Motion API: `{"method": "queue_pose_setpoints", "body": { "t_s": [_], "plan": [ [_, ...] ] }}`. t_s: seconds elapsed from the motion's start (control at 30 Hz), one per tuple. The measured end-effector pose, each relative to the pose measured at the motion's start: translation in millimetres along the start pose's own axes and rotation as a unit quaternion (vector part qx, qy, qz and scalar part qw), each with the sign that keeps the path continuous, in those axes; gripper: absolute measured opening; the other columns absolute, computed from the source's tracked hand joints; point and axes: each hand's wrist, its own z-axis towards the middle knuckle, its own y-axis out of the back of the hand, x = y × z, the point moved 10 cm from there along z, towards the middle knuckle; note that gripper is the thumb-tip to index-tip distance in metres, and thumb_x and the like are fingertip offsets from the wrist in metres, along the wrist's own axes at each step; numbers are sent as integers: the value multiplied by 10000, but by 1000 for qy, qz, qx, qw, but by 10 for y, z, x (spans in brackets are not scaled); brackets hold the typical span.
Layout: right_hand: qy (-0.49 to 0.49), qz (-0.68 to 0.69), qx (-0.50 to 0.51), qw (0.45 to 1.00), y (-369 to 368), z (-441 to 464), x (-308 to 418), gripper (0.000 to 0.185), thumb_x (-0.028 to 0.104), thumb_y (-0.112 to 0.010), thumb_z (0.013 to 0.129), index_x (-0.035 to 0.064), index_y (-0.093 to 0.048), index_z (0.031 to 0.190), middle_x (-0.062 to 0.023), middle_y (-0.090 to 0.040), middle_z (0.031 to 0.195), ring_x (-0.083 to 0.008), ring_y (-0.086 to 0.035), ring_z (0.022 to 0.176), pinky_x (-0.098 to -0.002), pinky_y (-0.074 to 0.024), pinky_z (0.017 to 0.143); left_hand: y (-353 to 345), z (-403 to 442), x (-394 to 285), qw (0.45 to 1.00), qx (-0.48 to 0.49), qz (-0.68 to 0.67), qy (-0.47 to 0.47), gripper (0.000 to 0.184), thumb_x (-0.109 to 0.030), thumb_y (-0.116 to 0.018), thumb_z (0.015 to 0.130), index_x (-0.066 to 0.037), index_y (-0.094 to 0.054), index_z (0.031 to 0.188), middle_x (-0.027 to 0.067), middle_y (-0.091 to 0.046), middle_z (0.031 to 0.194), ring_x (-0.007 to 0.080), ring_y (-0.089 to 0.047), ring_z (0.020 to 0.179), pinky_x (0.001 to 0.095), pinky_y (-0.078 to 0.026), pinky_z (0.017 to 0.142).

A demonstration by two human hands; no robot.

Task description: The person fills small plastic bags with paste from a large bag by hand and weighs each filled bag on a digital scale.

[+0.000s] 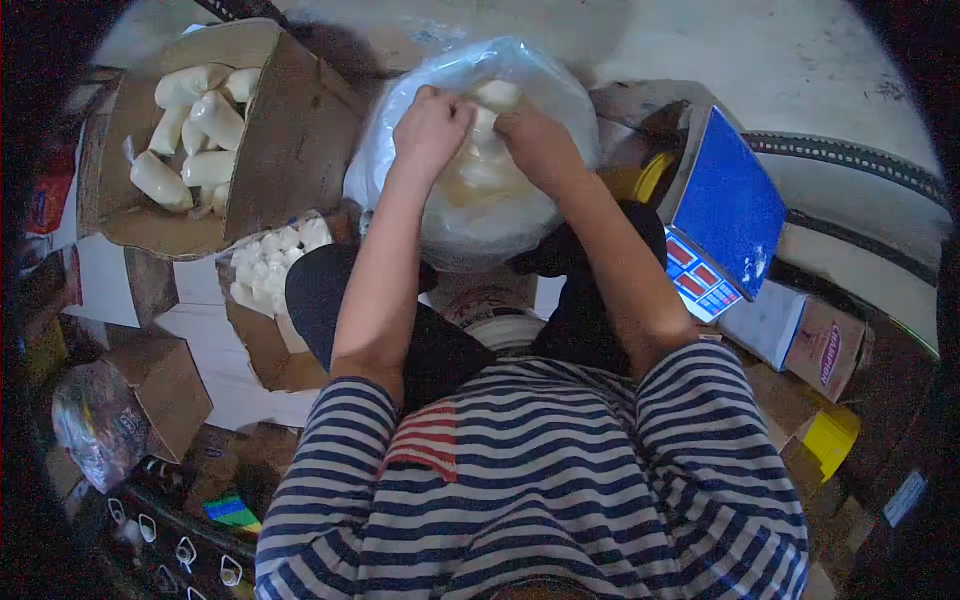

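Between my knees stands a round container lined with a large clear plastic bag (460,240), with cream-white powder or paste inside. Over its opening, a small plastic bag (483,130) of pale white material hangs between my two hands. My left hand (432,132) is closed, its fingers pinching the small bag's left side. On the other side my right hand (543,152) is closed too, thumb and fingers gripping the bag. Glare and the fingers hide the bag's exact edges.
At left, a cardboard box (290,130) holds several filled white bags (215,120). Below it sits a smaller box with white packets (270,265). On the right stands a scale with a blue plate (728,200) and lit display (697,272), beside a Champion carton (826,350).
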Motion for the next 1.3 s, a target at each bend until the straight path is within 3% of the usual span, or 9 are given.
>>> {"method": "queue_pose_setpoints", "body": {
  "t_s": [0.57,0.77,0.87,0.93,0.97,1.03,1.13,1.17,1.3],
  "plan": [
    [-15,-57,26,998,266,-262,163,120,125,-513,780,52,-604,808,-161,-607,797,-336,-590,812,-418,-462,706,226,-248,-424,985,-50,8,-165,265,-267,-552,820,-17,-620,872,124,-561,958,285,-577,842,373,-457,726],
    [-61,-34,-11,998,1547,-439,247,167,190,-555,812,63,-619,900,-151,-624,849,-324,-595,829,-392,-471,710,601,-223,-128,929,-11,-368,-32,323,-337,-604,811,-29,-605,908,105,-558,915,193,-531,790,272,-403,714],
    [-75,-4,-98,992,2313,-698,138,135,164,-590,796,59,-616,876,-165,-611,888,-335,-593,806,-384,-472,707,442,-224,-181,969,11,-234,-77,343,-340,-610,800,-37,-592,961,161,-542,1064,239,-541,900,291,-409,804],
    [75,-174,-229,955,2843,-911,331,129,136,-612,791,47,-601,884,-152,-602,977,-279,-610,789,-337,-472,705,404,-307,-382,984,-43,-21,-174,388,-331,-627,782,-38,-562,1028,199,-449,1241,279,-520,1019,328,-417,868],
    [67,-185,-228,954,2966,-1002,270,129,136,-612,791,47,-601,884,-152,-602,977,-279,-610,789,-337,-472,705,273,-304,-314,988,38,-101,-110,426,-316,-640,768,-40,-536,1075,219,-353,1331,321,-464,1125,362,-419,905],
    [-144,29,-185,972,3106,-1191,-318,149,134,-604,822,21,-581,916,-129,-582,1066,-179,-590,788,-277,-460,691,274,-272,-309,987,24,-85,-135,418,-305,-642,769,-40,-539,1075,222,-348,1332,329,-455,1132,365,-429,889],
    [-142,84,-251,954,3334,-1527,-726,193,169,-586,855,1,-567,948,-76,-598,1017,-89,-536,764,-222,-434,657,208,-288,-335,988,50,-102,-102,418,-289,-641,772,-40,-541,1093,230,-324,1345,348,-409,1178,372,-435,886],
    [-238,94,-237,937,3365,-1683,-911,198,187,-585,862,11,-573,952,-41,-599,938,-79,-525,744,-208,-432,651,225,-277,-317,989,35,-85,-117,421,-288,-640,775,-41,-541,1101,229,-320,1348,348,-421,1169,379,-437,884],
    [-270,18,-293,917,3552,-2210,-1555,171,195,-591,859,43,-581,937,-8,-585,867,-85,-541,749,-227,-454,647,217,-270,-301,988,27,-77,-131,422,-287,-634,784,-54,-539,1123,222,-308,1362,365,-475,1116,401,-442,875]
  ]
}}
